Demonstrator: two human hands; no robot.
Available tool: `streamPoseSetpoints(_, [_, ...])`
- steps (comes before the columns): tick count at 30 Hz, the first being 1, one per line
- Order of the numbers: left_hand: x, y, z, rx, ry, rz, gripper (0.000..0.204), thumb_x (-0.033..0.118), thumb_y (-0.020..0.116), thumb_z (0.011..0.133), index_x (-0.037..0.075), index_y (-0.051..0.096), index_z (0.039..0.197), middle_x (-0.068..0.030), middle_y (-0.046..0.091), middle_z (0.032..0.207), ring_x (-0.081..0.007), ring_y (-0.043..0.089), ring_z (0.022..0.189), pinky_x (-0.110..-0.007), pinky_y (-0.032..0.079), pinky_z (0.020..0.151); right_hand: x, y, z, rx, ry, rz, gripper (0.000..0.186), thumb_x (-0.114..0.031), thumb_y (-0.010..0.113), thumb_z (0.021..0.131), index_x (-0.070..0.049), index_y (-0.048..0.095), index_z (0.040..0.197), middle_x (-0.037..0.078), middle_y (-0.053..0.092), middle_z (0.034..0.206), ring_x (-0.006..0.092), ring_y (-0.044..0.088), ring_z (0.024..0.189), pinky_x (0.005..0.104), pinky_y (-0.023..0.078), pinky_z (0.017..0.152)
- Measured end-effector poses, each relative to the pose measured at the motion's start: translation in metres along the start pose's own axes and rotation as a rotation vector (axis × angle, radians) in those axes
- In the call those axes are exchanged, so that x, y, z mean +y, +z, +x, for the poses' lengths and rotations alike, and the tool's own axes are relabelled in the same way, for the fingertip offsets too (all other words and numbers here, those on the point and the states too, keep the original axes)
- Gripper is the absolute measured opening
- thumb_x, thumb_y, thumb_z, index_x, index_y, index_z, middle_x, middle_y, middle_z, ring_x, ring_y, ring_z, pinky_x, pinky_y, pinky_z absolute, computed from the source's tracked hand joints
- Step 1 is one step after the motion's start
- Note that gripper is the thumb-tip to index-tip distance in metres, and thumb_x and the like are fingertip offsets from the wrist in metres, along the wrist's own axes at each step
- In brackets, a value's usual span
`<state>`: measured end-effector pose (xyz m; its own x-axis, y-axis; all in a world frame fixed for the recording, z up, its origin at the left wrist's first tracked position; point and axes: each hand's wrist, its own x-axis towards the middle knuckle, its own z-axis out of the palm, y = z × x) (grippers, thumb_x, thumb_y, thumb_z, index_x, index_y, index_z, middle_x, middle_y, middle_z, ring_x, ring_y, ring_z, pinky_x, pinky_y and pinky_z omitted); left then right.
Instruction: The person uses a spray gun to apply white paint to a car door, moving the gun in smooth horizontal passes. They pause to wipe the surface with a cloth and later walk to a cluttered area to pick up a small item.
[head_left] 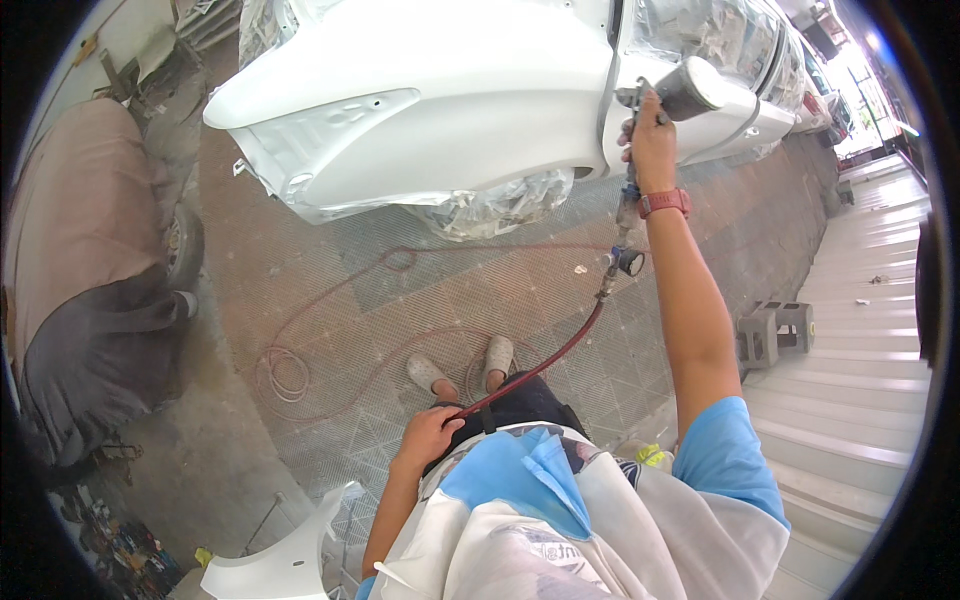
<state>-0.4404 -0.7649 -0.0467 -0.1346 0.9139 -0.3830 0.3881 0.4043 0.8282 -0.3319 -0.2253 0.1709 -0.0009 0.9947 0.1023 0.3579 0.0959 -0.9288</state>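
Note:
My right hand [650, 140] is raised and grips a spray gun [630, 170] with a cylindrical cup [692, 90] on top, held in front of a white car body [450, 90]. Below the gun hang a round gauge [630, 263] and a red hose [560, 355], which runs back to my waist. My left hand [432, 430] is low by my left hip, its fingers closed on the hose. The car's wheel [495, 208] and window openings [690, 35] are covered in crinkled masking.
A draped vehicle [90, 200] stands left. Hose coils [290, 380] lie on the grated floor [580, 380] around my feet. A loose white panel [265, 570] is at lower left. A grey step [775, 330] sits by the corrugated wall [840, 400] on the right.

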Motion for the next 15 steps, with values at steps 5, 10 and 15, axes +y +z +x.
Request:
streamPoseSetpoints(5, [-0.030, -0.007, -0.021, -0.126, -0.133, 0.053, 0.029, 0.029, 0.075, 0.097, 0.006, 0.078, 0.114, -0.0174, 0.076, 0.108, -0.0391, 0.071, 0.103, -0.048, 0.056, 0.089, -0.032, 0.054, -0.060, -0.261, 0.028, 0.094, 0.059, -0.055, 0.048, 0.113, -0.001, 0.068, 0.103, 0.003, 0.062, 0.072, 0.0102, 0.062, 0.057, 0.0247, 0.046, 0.041])
streamPoseSetpoints(10, [-0.071, -0.004, -0.060, -0.076, -0.254, -0.082, 0.033, 0.033, 0.074, 0.100, 0.005, 0.075, 0.117, -0.0187, 0.075, 0.111, -0.0382, 0.069, 0.107, -0.047, 0.055, 0.093, -0.065, 0.119, -0.125, -0.431, 0.038, 0.196, 0.055, -0.050, 0.049, 0.114, 0.000, 0.072, 0.113, 0.002, 0.063, 0.073, 0.0093, 0.062, 0.057, 0.0242, 0.046, 0.042])
streamPoseSetpoints(15, [-0.117, 0.001, -0.094, 0.042, -0.357, -0.183, 0.036, 0.036, 0.073, 0.103, 0.005, 0.072, 0.121, -0.0189, 0.075, 0.117, -0.0367, 0.070, 0.113, -0.045, 0.054, 0.097, -0.089, 0.193, -0.182, -0.509, -0.032, 0.215, 0.058, -0.047, 0.056, 0.112, 0.008, 0.068, 0.127, 0.010, 0.065, 0.071, 0.0152, 0.063, 0.058, 0.0319, 0.051, 0.052])
